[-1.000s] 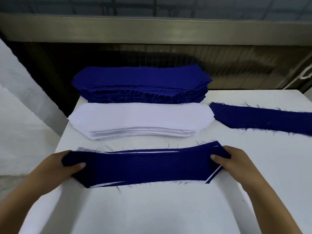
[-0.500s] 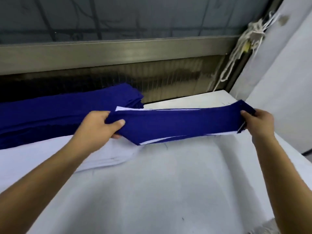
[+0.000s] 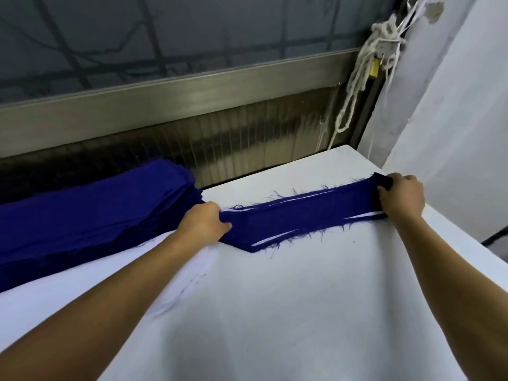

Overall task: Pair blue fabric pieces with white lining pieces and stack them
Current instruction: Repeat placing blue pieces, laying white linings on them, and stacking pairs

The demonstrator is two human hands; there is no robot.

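Blue fabric stack [image 3: 90, 215] lies thick along the far left of the white table [image 3: 288, 312], so most pieces probably remain unpaired. To its right, near the far corner, one paired piece [image 3: 302, 220], blue with slivers of white lining at its edges, sits low on the table. The left hand [image 3: 203, 222] and right hand [image 3: 401, 199] each pinch one end, fingers curled round the cloth, which is not yet released.

Both your arms reach forward, forearms bare, hands well apart. Left hand [image 3: 202, 222]: back of hand up, fingers curled, thumb on top, pinching the near end of the blue piece [image 3: 302, 215]. Right hand [image 3: 401, 198]: farther out, fingers curled round the far end (thumb not clearly seen). Left arm crosses the view diagonally.
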